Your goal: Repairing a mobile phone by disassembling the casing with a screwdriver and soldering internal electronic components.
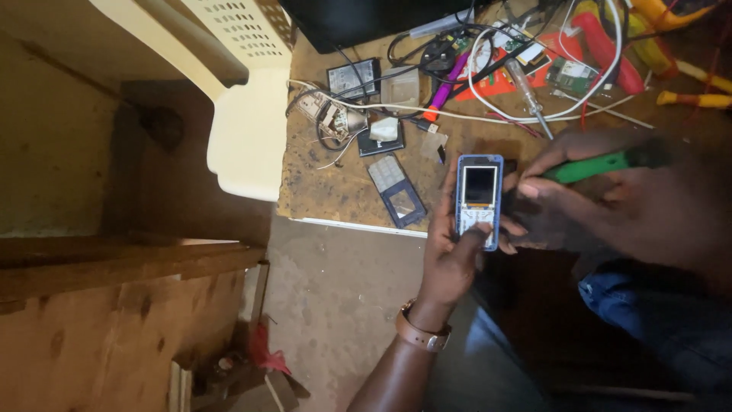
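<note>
Head view: left hand (450, 255) grips the blue-framed keypad phone (479, 200) while right hand (602, 198), closed on the green-handled screwdriver (598, 165), probes its edge, requiring steady pressure.

The small phone (479, 200) has a glossy blue plastic frame and a dark shiny screen, and the screwdriver (602, 164) has a smooth green plastic handle. The workbench (335, 191) top is rough, worn wood with stains, while the chair (248, 99) beside it is matt cream plastic with small holes
</note>
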